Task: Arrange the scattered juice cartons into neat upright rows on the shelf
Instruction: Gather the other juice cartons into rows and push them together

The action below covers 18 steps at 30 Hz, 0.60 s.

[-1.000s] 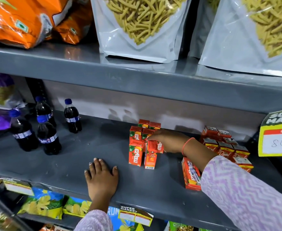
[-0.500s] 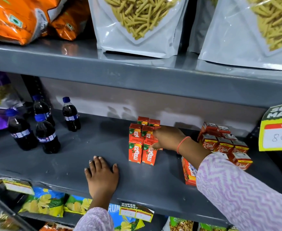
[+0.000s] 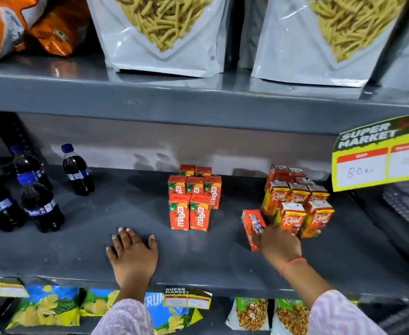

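Cardboard carton [image 3: 253,226] lies flat under right hand [image 3: 281,245] fingers.

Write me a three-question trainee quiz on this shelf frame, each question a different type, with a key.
1. True or false: the left hand is gripping a Maaza carton.
2. Which carton is lying flat rather than upright? A) the front-left Maaza carton B) the lone carton beside the Real cartons C) neither
3. Fill in: the right hand is touching the ____ carton.

Key
1. False: it rests palm down on the shelf, apart from the cartons.
2. B
3. lone (the flat-lying one); whether the fingers have closed on it cannot be told.
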Each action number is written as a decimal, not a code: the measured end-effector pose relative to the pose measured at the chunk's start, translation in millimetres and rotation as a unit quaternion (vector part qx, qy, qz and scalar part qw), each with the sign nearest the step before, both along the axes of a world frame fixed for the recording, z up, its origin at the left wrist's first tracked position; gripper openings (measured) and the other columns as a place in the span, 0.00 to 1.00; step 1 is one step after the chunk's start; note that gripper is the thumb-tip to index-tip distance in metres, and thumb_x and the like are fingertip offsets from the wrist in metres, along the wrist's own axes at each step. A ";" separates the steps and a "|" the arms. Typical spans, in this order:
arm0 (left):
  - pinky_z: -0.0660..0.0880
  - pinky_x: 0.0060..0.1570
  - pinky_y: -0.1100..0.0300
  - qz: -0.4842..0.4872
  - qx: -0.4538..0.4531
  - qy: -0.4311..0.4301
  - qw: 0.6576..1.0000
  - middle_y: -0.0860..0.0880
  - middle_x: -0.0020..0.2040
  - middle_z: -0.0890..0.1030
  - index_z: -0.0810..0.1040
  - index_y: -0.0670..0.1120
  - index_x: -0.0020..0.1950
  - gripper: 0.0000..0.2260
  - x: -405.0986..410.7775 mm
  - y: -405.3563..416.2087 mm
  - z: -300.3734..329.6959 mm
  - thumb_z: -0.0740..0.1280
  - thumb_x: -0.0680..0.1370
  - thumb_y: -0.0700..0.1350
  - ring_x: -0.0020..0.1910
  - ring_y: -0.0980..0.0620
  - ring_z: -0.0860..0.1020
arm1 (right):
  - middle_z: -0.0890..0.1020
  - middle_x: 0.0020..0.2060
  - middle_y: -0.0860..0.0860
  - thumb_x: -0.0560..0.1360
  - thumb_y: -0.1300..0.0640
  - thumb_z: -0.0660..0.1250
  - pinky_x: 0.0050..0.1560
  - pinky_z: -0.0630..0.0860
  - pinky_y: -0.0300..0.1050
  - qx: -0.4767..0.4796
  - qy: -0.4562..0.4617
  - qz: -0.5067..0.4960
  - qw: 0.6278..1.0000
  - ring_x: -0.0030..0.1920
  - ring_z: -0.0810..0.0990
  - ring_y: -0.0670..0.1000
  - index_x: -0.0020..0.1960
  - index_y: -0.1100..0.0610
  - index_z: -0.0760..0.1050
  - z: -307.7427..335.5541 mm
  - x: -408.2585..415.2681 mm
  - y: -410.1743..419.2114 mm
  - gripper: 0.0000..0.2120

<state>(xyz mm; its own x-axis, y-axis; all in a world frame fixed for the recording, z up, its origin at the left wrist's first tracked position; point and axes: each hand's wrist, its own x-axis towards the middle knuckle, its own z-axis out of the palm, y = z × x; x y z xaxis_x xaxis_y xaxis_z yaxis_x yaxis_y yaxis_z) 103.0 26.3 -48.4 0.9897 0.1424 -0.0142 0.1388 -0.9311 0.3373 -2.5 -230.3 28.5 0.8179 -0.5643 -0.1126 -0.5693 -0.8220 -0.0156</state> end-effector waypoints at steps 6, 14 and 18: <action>0.47 0.75 0.46 -0.003 -0.006 -0.001 1.000 0.42 0.78 0.52 0.51 0.39 0.76 0.32 -2.6 1.0 2.3 0.51 0.79 0.57 0.77 0.43 0.50 | 0.80 0.55 0.58 0.72 0.47 0.67 0.41 0.67 0.43 0.239 -0.015 0.036 0.970 0.53 0.79 0.58 0.57 0.59 0.69 -5.3 -6.1 11.6 0.20; 0.47 0.75 0.46 -0.007 -0.010 0.000 1.000 0.42 0.78 0.52 0.50 0.39 0.76 0.31 -4.4 2.1 5.7 0.51 0.80 0.57 0.77 0.43 0.50 | 0.75 0.48 0.54 0.68 0.58 0.72 0.39 0.68 0.42 0.247 -0.073 0.098 0.961 0.45 0.76 0.53 0.47 0.52 0.58 -10.9 -19.0 33.4 0.22; 0.47 0.75 0.46 -0.006 -0.010 0.002 1.000 0.42 0.78 0.51 0.50 0.39 0.77 0.31 -4.9 0.8 5.5 0.51 0.80 0.57 0.77 0.43 0.49 | 0.78 0.44 0.53 0.67 0.64 0.72 0.43 0.74 0.46 0.332 -0.121 0.063 0.933 0.46 0.79 0.54 0.48 0.54 0.65 20.7 -3.6 16.2 0.18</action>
<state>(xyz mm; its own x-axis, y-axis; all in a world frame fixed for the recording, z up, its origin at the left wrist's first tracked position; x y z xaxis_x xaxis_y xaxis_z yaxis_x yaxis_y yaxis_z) 98.1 27.1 -42.9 0.9913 0.1300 -0.0217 0.1292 -0.9259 0.3549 -6.1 -214.2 49.2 0.9196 -0.3341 -0.2068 -0.3831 -0.6451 -0.6611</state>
